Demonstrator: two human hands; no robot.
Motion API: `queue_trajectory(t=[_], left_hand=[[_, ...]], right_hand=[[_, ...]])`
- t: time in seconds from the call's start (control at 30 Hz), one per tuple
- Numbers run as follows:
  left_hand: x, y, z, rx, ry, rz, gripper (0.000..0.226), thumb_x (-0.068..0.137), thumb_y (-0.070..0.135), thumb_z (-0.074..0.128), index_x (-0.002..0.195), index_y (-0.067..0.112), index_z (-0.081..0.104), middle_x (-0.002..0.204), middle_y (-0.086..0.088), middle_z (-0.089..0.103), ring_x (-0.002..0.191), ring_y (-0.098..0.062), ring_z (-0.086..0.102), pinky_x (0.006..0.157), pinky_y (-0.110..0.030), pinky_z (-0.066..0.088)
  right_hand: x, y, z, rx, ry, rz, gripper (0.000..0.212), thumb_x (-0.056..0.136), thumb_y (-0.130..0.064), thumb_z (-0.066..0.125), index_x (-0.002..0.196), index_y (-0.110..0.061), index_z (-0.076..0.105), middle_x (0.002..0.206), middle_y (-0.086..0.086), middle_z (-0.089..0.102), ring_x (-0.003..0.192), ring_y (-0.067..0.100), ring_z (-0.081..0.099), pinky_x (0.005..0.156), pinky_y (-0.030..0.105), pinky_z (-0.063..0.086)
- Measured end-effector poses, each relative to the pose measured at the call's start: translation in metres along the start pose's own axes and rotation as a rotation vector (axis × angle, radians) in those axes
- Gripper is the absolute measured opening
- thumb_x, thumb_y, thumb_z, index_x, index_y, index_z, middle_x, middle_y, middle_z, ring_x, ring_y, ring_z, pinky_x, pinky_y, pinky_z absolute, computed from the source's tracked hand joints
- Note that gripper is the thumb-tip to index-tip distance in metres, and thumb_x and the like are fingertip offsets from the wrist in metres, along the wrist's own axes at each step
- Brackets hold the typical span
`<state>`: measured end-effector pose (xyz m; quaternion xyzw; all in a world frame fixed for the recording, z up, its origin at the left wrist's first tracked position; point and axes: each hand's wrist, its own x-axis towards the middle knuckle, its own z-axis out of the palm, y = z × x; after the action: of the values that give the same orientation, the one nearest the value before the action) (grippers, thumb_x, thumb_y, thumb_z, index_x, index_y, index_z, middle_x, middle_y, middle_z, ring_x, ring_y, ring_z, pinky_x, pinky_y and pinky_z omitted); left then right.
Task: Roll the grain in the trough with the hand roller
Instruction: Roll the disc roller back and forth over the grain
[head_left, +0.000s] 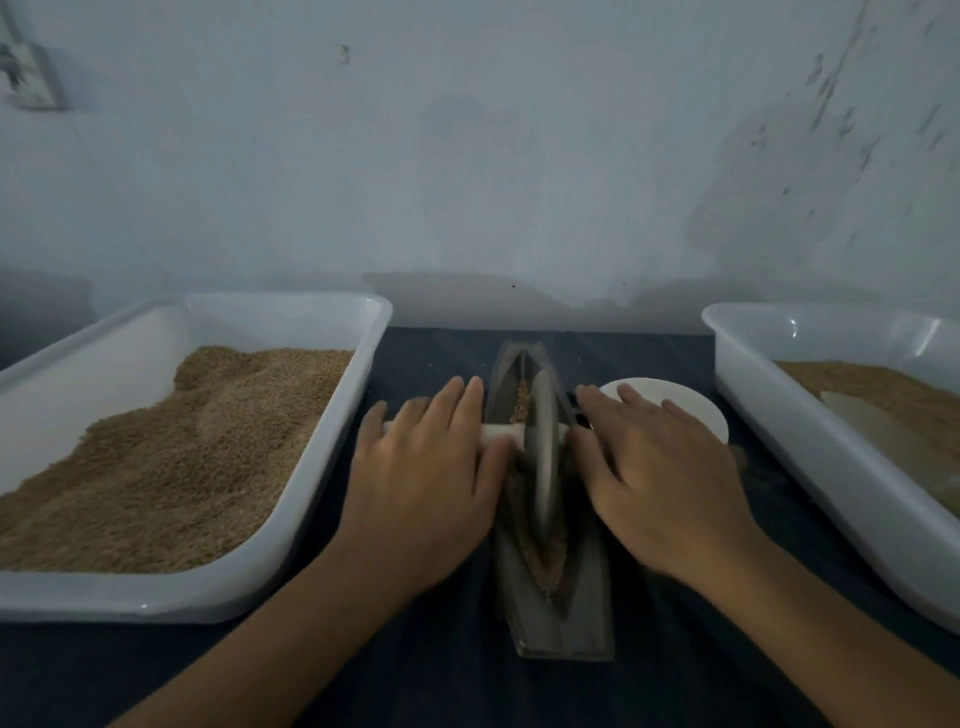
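Roller (541, 447) sits in the trough (558, 613) between both hands; left hand (426, 483) and right hand (660, 478) press flat, fingers straight, on its handle. Two trays (218, 592), one trough.

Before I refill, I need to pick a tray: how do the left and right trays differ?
The left tray holds a deep grain heap, bare only at its far-left corner; the right tray holds a thinner layer. The right tray has a pale flat piece lying on its grain; the left has none. Both are white, rectangular.
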<state>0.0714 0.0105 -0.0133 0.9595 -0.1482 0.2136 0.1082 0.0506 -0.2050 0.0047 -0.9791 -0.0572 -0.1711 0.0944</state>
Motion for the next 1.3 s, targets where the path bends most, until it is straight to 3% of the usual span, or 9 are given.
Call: queue_trajectory(t=[0.1, 0.23, 0.43, 0.6, 0.8, 0.93, 1.13, 1.23, 1.3], left_hand=[[0.061, 0.0, 0.021, 0.017, -0.053, -0.088, 0.062, 0.107, 0.058, 0.016, 0.157, 0.03, 0.04, 0.164, -0.001, 0.041, 0.145, -0.027, 0.045, 0.117, -0.06, 0.032], [0.119, -0.001, 0.029, 0.056, -0.112, -0.185, 0.061, 0.106, 0.055, 0.015, 0.156, 0.032, 0.04, 0.166, -0.006, 0.035, 0.149, -0.033, 0.036, 0.115, -0.064, 0.026], [0.03, 0.002, 0.019, 0.022, 0.009, -0.115, 0.066, 0.106, 0.06, 0.015, 0.162, 0.031, 0.03, 0.166, 0.0, 0.038, 0.143, -0.026, 0.048, 0.106, -0.054, 0.043], [-0.027, -0.006, 0.001, -0.052, 0.065, 0.04, 0.065, 0.108, 0.064, 0.017, 0.165, 0.033, 0.023, 0.168, 0.01, 0.034, 0.147, -0.012, 0.04, 0.113, -0.051, 0.041], [0.056, 0.001, 0.019, -0.045, -0.091, -0.172, 0.07, 0.104, 0.065, 0.014, 0.164, 0.031, 0.026, 0.169, -0.002, 0.031, 0.15, -0.029, 0.039, 0.115, -0.058, 0.035], [0.115, 0.004, 0.022, -0.022, -0.199, -0.254, 0.066, 0.105, 0.06, 0.012, 0.16, 0.03, 0.033, 0.159, -0.006, 0.044, 0.141, -0.037, 0.044, 0.108, -0.06, 0.034], [0.038, 0.01, 0.009, 0.011, -0.048, -0.126, 0.074, 0.104, 0.061, 0.012, 0.163, 0.021, 0.03, 0.164, 0.0, 0.041, 0.14, -0.025, 0.051, 0.107, -0.053, 0.04], [-0.014, 0.001, -0.003, -0.069, -0.007, -0.055, 0.065, 0.104, 0.054, 0.02, 0.162, 0.025, 0.032, 0.15, 0.012, 0.053, 0.125, -0.013, 0.055, 0.1, -0.043, 0.044], [-0.024, -0.007, -0.012, -0.038, -0.09, -0.009, 0.066, 0.096, 0.049, 0.029, 0.16, 0.032, 0.031, 0.143, 0.017, 0.052, 0.117, -0.009, 0.05, 0.097, -0.038, 0.042]], right_hand=[[0.066, 0.01, 0.017, -0.054, -0.115, 0.067, 0.073, 0.103, -0.058, 0.002, 0.156, -0.028, 0.042, 0.161, -0.002, 0.044, 0.155, 0.024, 0.027, 0.126, 0.054, 0.019], [0.124, 0.014, 0.022, -0.068, -0.126, 0.192, 0.061, 0.104, -0.053, 0.012, 0.128, -0.028, 0.063, 0.14, 0.008, 0.063, 0.138, 0.032, 0.046, 0.117, 0.058, 0.029], [0.05, 0.003, 0.016, -0.077, -0.067, 0.061, 0.067, 0.104, -0.062, 0.002, 0.163, -0.037, 0.023, 0.17, -0.007, 0.024, 0.159, 0.023, 0.014, 0.126, 0.06, 0.012], [-0.016, 0.001, 0.004, -0.045, 0.06, -0.034, 0.072, 0.104, -0.065, 0.004, 0.161, -0.032, 0.032, 0.165, -0.013, 0.034, 0.158, 0.013, 0.018, 0.127, 0.053, 0.019], [0.076, 0.006, 0.021, -0.125, -0.105, 0.078, 0.074, 0.101, -0.06, -0.001, 0.162, -0.031, 0.029, 0.167, -0.006, 0.033, 0.16, 0.022, 0.013, 0.128, 0.055, 0.005], [0.131, 0.012, 0.024, -0.12, -0.158, 0.212, 0.069, 0.103, -0.058, 0.009, 0.146, -0.029, 0.055, 0.153, 0.004, 0.054, 0.152, 0.026, 0.031, 0.124, 0.058, 0.014], [0.052, 0.006, 0.014, -0.018, -0.112, 0.094, 0.072, 0.103, -0.058, 0.002, 0.162, -0.027, 0.03, 0.167, -0.003, 0.034, 0.158, 0.023, 0.019, 0.126, 0.055, 0.018], [0.0, -0.004, -0.001, 0.034, 0.089, -0.053, 0.062, 0.099, -0.056, 0.022, 0.148, -0.03, 0.051, 0.136, -0.012, 0.063, 0.129, 0.017, 0.054, 0.107, 0.049, 0.04], [-0.006, 0.001, -0.008, 0.015, 0.04, -0.143, 0.059, 0.091, -0.055, 0.032, 0.143, -0.035, 0.051, 0.116, -0.016, 0.062, 0.105, 0.012, 0.053, 0.093, 0.044, 0.042]])
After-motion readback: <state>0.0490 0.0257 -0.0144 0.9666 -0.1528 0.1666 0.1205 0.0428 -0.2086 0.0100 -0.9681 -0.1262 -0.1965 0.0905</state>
